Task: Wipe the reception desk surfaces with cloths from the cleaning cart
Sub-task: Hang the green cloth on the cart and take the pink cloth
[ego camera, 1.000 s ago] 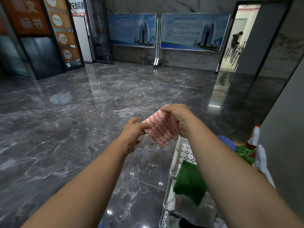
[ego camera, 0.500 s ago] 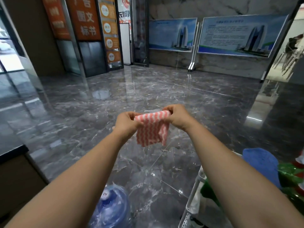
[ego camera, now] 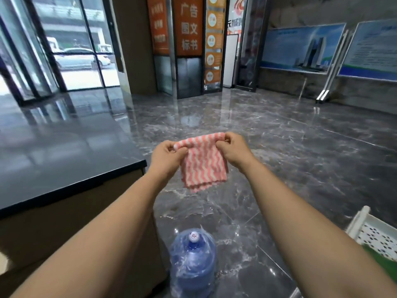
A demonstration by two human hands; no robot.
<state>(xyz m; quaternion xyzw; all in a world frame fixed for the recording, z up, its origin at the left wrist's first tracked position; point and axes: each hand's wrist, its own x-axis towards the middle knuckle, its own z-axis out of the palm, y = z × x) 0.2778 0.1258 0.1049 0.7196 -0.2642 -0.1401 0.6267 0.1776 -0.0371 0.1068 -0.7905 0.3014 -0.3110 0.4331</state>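
A pink and white striped cloth [ego camera: 204,166] hangs folded in the air in front of me. My left hand [ego camera: 168,154] pinches its upper left corner and my right hand [ego camera: 233,148] pinches its upper right corner. The reception desk [ego camera: 64,147] with a glossy black top stands to the left, its corner close to my left forearm. The white perforated cleaning cart [ego camera: 373,235] shows only at the lower right edge, with a bit of green cloth in it.
A large blue water jug [ego camera: 193,265] wrapped in plastic stands on the floor by the desk's side, between my arms. Grey marble floor stretches ahead. Orange signs, glass doors and blue poster boards line the far walls.
My view has turned left, bringing the desk in and moving the cart out to the right edge. Both hands went from unfolding the cloth to holding it by its top corners.
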